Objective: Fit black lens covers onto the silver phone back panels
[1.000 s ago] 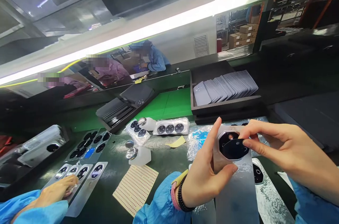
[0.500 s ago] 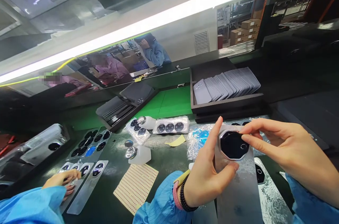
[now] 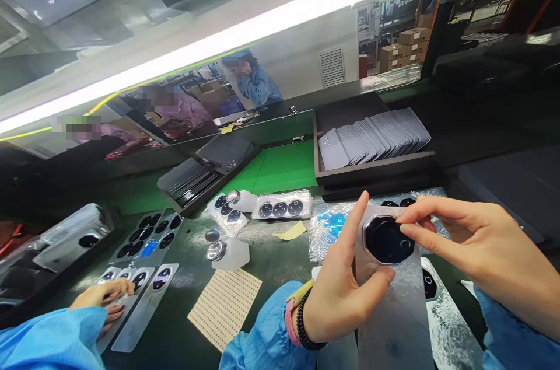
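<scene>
A grey phone back cover (image 3: 396, 317) stands tilted before me, its shiny octagonal frame near the top. Inside that frame sits a black camera lens plate (image 3: 387, 238) with a small ring mark. My left hand (image 3: 345, 282) is closed on the cover, forefinger stretched along its left edge and thumb below the frame. With thumb and forefinger, my right hand (image 3: 464, 236) pinches at the lens plate's upper right edge; anything thin between those fingertips cannot be made out. Another cover with a black lens plate (image 3: 431, 282) lies behind, on the right.
A co-worker's hand (image 3: 102, 297) works over covers at the left. Nearby are a dot-sticker sheet (image 3: 225, 309), a white bottle (image 3: 231, 254) with metal cap, packed lens plates (image 3: 282, 208), a blue-film pile (image 3: 332, 224), a yellow slip (image 3: 291, 231) and a black tray (image 3: 376, 168) of grey covers.
Both hands keep nearly the same place and grip. The lens plate's ring mark appears slightly shifted to the right. A person in blue in the background has moved their head.
</scene>
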Tool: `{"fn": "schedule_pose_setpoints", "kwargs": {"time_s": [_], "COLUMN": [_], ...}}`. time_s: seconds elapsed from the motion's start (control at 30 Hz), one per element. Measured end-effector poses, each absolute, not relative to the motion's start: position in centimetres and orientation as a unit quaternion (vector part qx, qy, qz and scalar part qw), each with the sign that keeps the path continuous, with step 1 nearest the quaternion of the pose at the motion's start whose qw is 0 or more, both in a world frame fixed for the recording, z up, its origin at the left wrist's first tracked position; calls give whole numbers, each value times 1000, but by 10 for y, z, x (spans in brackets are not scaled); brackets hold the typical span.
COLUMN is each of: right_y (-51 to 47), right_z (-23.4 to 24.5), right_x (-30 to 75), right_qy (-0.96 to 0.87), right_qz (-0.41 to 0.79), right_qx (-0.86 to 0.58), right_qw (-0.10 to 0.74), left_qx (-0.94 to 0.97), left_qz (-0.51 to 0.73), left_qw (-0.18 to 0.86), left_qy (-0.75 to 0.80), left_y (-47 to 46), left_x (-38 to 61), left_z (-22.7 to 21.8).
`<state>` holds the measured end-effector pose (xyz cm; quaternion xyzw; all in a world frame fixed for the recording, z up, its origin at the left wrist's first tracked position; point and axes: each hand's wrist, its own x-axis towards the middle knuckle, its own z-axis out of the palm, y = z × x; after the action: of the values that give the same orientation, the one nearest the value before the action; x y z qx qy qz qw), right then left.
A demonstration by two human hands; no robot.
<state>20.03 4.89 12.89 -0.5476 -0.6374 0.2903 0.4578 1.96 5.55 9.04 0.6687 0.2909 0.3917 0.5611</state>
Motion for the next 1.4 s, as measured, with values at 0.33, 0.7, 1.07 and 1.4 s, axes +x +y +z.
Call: {"fn": "schedule_pose_setpoints", "kwargs": {"time_s": [0.33, 0.7, 1.07, 1.4], "right_y": [50, 47, 45, 40], "right_z": [132, 130, 126, 118], "right_x": [199, 195, 197, 197], "right_qy": [-634, -624, -666, -716], "right_qz": [295, 281, 215, 83], "right_qx": [-554, -576, -537, -506], "right_qw": [452, 447, 471, 473], "left_qx": [679, 679, 644, 599], "left_qz": [392, 389, 397, 406], "left_qw": [547, 552, 573, 619], "left_qy": [294, 287, 316, 306], "left_y": [55, 55, 51, 50], "left_x": [17, 16, 16, 16], "left_z": [87, 88, 88, 84]}}
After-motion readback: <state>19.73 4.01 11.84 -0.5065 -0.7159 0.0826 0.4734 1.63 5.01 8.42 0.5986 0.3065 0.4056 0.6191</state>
